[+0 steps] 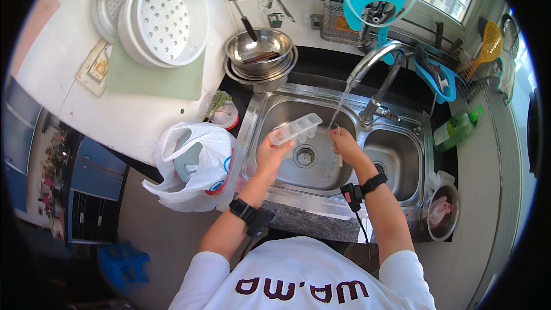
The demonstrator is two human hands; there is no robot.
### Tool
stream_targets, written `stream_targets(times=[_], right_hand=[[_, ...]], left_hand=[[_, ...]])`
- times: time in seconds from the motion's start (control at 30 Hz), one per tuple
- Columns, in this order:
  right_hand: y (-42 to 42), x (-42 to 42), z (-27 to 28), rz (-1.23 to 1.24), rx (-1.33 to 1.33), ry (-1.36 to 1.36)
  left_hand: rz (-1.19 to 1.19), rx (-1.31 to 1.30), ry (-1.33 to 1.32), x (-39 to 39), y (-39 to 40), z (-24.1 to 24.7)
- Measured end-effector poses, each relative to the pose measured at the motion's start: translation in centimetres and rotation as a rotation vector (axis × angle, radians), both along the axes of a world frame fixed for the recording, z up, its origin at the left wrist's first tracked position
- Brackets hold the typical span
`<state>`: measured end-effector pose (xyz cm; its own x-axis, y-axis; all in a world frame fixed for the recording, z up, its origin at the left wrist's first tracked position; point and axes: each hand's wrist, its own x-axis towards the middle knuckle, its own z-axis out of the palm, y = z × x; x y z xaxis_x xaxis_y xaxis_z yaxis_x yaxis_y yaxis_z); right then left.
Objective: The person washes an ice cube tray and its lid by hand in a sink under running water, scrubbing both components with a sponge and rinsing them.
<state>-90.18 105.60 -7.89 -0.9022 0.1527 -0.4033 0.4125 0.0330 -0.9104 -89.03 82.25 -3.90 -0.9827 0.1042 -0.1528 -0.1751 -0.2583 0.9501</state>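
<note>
My left hand [274, 154] grips one end of a translucent plastic tray with several compartments [298, 128], tilted over the large basin of a stainless steel sink [284, 176]. To its right, my right hand [345, 145] is closed on a small thin item at the stream of water; the item is mostly hidden by the fingers, so its kind cannot be told. Water runs from the curved chrome faucet [373, 57] down to the right hand. The basin's drain [305, 156] shows between the two hands.
Left of the sink hangs a white plastic bag [193, 150]; stacked steel bowls [261, 58] stand behind it. White perforated steamer trays [170, 19] rest on a green cutting board [155, 82]. At right are a green detergent bottle [455, 131] and a metal bowl with raw meat [441, 213].
</note>
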Motion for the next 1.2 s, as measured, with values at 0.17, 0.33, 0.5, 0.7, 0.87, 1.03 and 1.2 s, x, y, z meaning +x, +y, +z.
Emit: stream_targets(times=[0.17,0.33,0.5,0.7,0.87,1.03,1.2], right_hand=[[1.9,2.7,-3.2,0.249,-0.129,-0.070],[0.7,3.8,-0.1,0.314,0.055,-0.170],[0.4,4.3,-0.2,0.575,0.696,0.017],[-5.6,3.5,9.7,0.708,0.949,0.536],[-22.1,2.6,15.2,0.957,0.667,0.812],[-30.9,1.0,13.8,1.175,0.898,0.956],[-30.7,0.7,14.1,1.235,0.899,0.930]], left_hand=[[0.006,-0.007,-0.112,1.2,0.2,-2.0],[0.028,0.005,-0.152,1.7,-0.3,-3.0],[0.016,0.048,-0.186,1.7,-0.8,-3.8],[-0.026,0.071,-0.178,2.0,-1.8,-4.2],[-0.048,0.670,-0.155,0.7,-0.3,-8.7],[-0.285,0.296,-0.062,0.7,-1.0,-7.5],[-0.445,0.502,0.039,-0.2,-0.7,-9.0]])
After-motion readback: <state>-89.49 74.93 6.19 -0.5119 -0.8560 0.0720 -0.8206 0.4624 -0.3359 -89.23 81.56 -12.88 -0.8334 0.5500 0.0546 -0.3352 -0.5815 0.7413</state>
